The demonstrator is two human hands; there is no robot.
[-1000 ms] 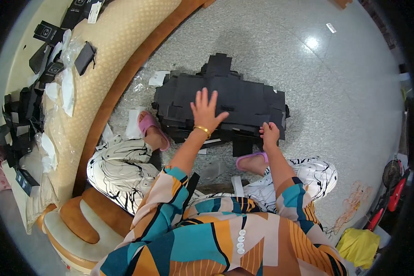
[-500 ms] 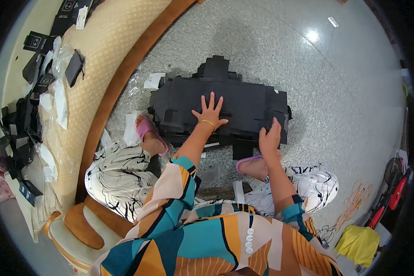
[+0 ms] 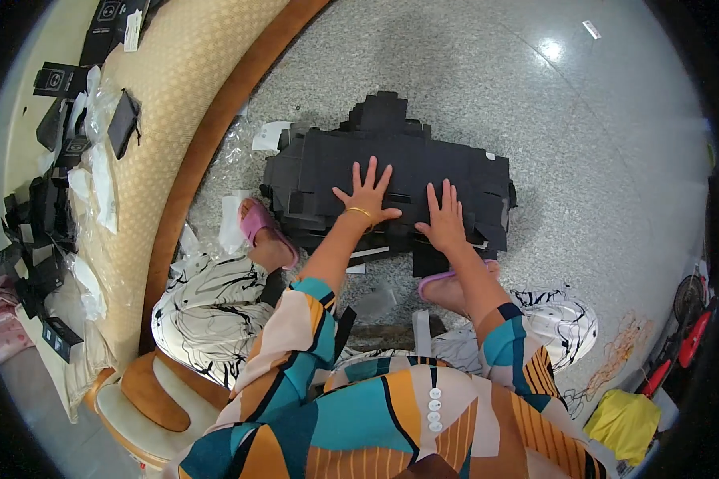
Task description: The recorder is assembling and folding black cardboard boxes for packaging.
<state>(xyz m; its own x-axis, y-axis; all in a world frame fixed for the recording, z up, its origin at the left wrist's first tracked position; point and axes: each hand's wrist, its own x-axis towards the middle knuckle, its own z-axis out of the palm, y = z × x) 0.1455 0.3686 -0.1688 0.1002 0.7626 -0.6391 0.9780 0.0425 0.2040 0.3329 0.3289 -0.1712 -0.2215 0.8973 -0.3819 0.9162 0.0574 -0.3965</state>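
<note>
The stack of flattened black cardboard [image 3: 414, 169] lies right of the cream patterned pad [image 3: 196, 84]. My left hand [image 3: 365, 198], nearer the pad, and right hand [image 3: 444, 227], farther, are spread open, gripping nothing, palms apparently on the stack.

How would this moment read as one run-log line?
left hand: open, palm-down on black cardboard stack | right hand: open, palm-down on same stack | nearby: pink slipper on left foot, left of stack
</note>
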